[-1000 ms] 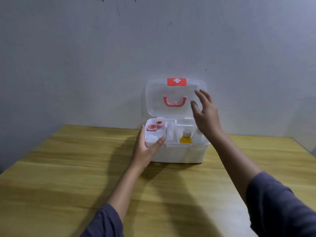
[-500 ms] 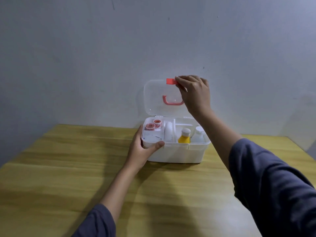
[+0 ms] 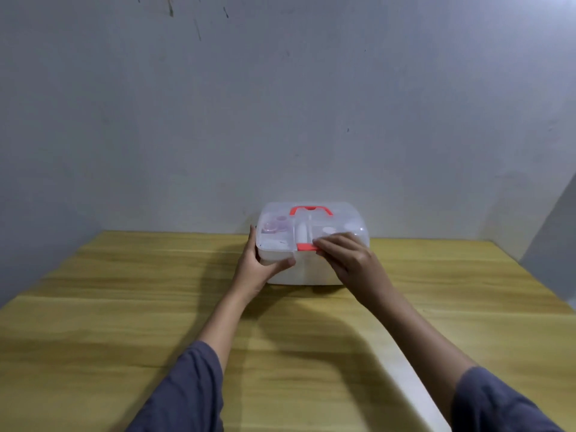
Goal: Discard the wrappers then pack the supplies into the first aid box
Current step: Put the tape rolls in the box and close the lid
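The first aid box (image 3: 311, 271) sits by the wall (image 3: 280, 120) on the wooden table (image 3: 124, 307), lid (image 3: 333, 218) down over its supplies (image 3: 271, 227), left hand (image 3: 257, 271) clasping its corner, right hand (image 3: 352, 263) pressing nearly straight fingers (image 3: 331, 244) at the red latch (image 3: 305, 247), where a lopsided push might leave it unclipped.

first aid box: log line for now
white plastic first aid box | clear lid down | left hand grips corner | right hand on red latch
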A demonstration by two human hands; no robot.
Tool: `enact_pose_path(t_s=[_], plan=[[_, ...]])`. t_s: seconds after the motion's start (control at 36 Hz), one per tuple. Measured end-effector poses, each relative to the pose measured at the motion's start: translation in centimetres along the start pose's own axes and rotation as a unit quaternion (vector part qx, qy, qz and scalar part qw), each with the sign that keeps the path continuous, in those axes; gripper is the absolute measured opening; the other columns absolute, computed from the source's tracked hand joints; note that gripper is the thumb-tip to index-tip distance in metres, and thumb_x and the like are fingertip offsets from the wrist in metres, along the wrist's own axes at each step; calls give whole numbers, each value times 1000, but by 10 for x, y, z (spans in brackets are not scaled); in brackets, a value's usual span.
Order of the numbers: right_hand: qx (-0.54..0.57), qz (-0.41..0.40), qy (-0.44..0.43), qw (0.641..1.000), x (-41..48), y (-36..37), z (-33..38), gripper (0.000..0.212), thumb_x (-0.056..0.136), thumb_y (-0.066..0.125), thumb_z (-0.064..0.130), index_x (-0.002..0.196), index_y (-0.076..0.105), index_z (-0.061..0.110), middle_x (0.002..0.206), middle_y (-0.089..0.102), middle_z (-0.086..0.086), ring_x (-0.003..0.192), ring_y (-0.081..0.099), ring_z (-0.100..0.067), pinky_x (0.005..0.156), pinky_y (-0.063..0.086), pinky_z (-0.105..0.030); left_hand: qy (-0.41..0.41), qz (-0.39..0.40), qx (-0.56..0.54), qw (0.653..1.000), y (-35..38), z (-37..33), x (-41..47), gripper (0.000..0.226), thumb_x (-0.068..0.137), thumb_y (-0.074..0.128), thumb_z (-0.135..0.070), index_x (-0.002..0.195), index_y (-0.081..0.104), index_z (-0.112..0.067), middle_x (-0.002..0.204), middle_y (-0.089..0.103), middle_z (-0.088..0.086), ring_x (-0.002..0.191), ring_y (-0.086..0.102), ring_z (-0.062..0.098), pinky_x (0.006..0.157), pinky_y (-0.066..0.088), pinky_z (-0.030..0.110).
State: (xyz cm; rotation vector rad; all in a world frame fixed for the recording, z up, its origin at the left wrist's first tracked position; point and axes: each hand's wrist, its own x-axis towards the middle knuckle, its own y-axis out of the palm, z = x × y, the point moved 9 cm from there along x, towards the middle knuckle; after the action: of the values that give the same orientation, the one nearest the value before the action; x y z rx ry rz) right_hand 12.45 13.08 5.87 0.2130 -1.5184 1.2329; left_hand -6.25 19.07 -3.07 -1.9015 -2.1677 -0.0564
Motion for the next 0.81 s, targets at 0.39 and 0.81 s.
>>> enact_pose_path(t_s=[0.39, 0.81], plan=[[-76, 59, 37, 995, 5, 10, -8, 50, 87, 54, 41, 128, 53, 14, 135, 54, -8, 126, 48, -24, 106, 39, -37, 15, 8, -36, 999, -1, 7, 3, 116, 49, 91, -32, 146, 28, -23, 140, 53, -1, 129, 49, 13, 108, 42, 40], [-130, 125, 104, 978, 14, 24, -27, 53, 84, 44, 50, 128, 52, 21, 133, 56, -1, 123, 50, -23, 107, 34, -36, 41, 55, -25, 997, 9, -10, 3, 93, 62, 85, -28, 139, 34, -33, 133, 54, -7, 124, 51, 9, 101, 45, 29]])
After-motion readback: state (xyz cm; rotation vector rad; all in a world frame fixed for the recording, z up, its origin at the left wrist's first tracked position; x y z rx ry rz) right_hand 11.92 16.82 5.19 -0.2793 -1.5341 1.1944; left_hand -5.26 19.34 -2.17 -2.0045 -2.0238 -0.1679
